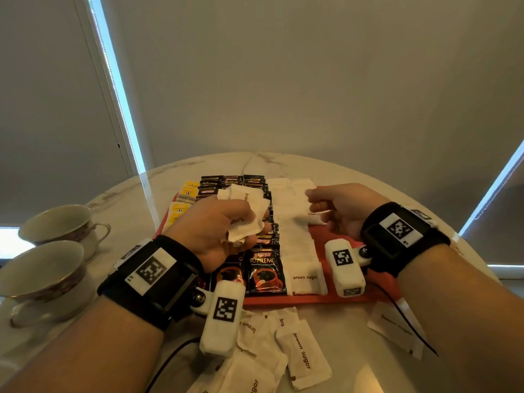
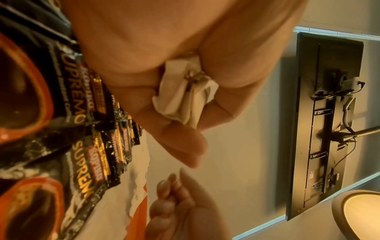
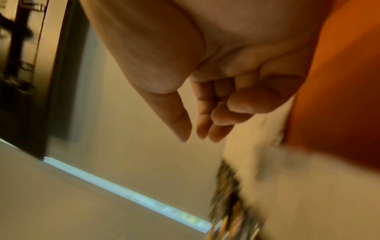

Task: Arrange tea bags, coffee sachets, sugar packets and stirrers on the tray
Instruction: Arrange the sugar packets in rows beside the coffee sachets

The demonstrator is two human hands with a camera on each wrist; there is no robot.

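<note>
Clutching a bunch of white brown-sugar packets (image 1: 246,214), the left hand (image 1: 211,226) hovers above the rows of black coffee sachets (image 1: 262,268) on the red tray (image 1: 312,299); its grip is tight, fingers curled round the crumpled paper, as the left wrist view confirms. The right hand (image 1: 344,207) hangs over the tray's right part, fingers loosely bent. In the head view a single sugar packet (image 1: 314,215) lies right at its fingertips, but the blurred right wrist view shows nothing held in its grip, so I cannot tell whether it pinches that packet. A column of sugar packets (image 1: 295,242) runs down the tray beside the coffee, and yellow tea bags (image 1: 181,207) sit at its left edge. More loose packets (image 1: 283,347) lie on the marble tabletop (image 1: 348,355) in front of the tray. Two teacups (image 1: 54,251) stand at the left.
</note>
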